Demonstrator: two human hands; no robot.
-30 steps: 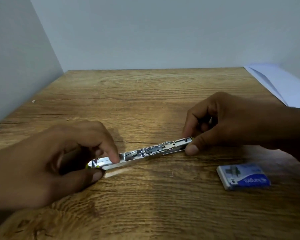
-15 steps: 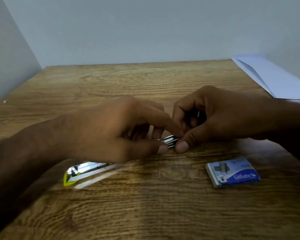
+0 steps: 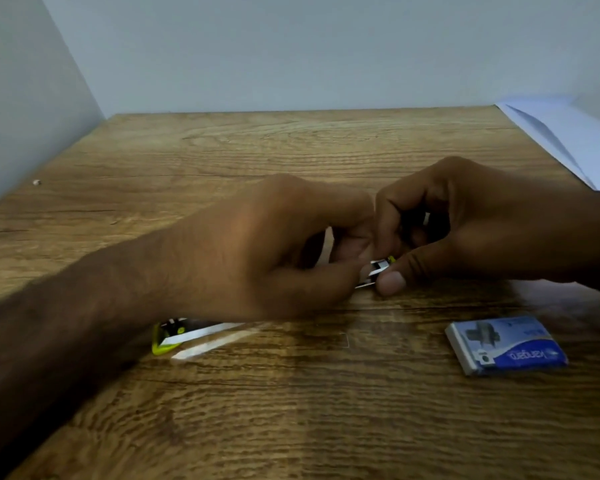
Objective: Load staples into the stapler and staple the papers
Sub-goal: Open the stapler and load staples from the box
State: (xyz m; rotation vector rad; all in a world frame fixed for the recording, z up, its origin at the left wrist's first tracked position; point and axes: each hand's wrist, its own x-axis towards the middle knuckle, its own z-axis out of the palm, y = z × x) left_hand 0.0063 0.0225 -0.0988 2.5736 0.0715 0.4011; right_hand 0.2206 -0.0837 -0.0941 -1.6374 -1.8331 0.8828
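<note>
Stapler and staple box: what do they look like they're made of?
Stapler: looks like bright polished metal, given the mirror-like glare along its rail, with a yellow-green end cap that is probably plastic. Staple box: likely printed cardboard, matte blue and white with sharp folded edges. Both lie on the wood-grain table.
</note>
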